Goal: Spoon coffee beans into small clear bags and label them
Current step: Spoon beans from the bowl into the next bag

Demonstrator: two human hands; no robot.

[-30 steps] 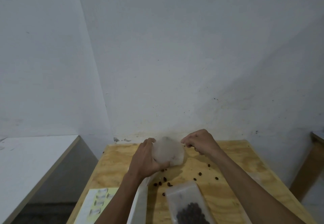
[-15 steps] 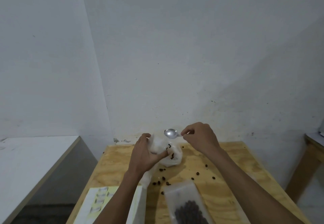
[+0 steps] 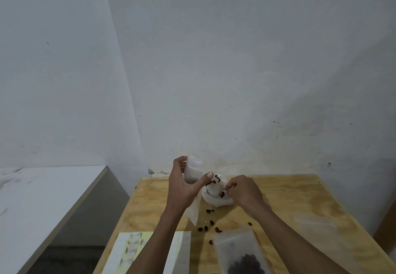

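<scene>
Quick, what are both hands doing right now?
Left hand: closed on a small clear bag, held upright.
Right hand: fingers pinched at the white bean bag; what it holds cannot be told.

1. Table (image 3: pixel 289 198): we record pale yellow-brown plywood with swirling grain.
2. Coffee beans (image 3: pixel 209 226): dark brown, scattered.
3. Small bag (image 3: pixel 194 171): we note frosted clear plastic.
4. Label sheet (image 3: pixel 132 250): pale yellow backing, white rectangles.
5. Wall (image 3: pixel 235 59): grey-white, dark specks.
6. Side counter (image 3: pixel 42 192): white.
</scene>
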